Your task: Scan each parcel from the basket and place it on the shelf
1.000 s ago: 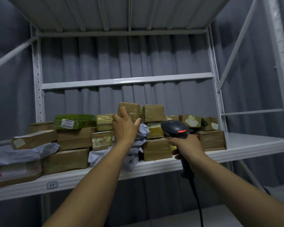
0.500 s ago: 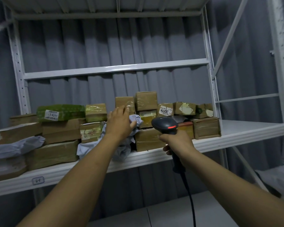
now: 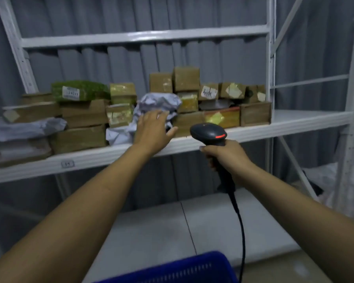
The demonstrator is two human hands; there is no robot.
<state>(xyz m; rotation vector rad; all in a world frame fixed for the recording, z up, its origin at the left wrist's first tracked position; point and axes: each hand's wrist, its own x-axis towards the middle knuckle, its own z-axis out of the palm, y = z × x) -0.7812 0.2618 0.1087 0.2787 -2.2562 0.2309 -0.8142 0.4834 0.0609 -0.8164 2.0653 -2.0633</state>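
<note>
The white metal shelf point(image 3: 307, 117) spans the view, and its middle board carries the parcels, stacked two and three high from the left edge to the right upright. Most are brown cardboard boxes, well over a dozen; blur and stacking prevent an exact count. Most lie with their long sides along the shelf front. Among them are one green-wrapped parcel point(image 3: 78, 91) with a white label and at least two grey plastic bags, one flattened bag point(image 3: 27, 128) at the left and one crumpled bag point(image 3: 158, 103) in the middle. A small brown box point(image 3: 160, 82) stands upright above the crumpled bag.

One blue basket point(image 3: 182, 270) shows only its slotted rim at the bottom edge; its contents are out of view.

The left hand point(image 3: 151, 127) is spread wide and holds nothing, directly in front of the crumpled bag; contact cannot be told. The right hand point(image 3: 228, 157) grips the handle of the one black scanner point(image 3: 208, 133). Its head faces the shelf, its long axis runs down toward the person, and its cable point(image 3: 241, 231) hangs below.
</note>
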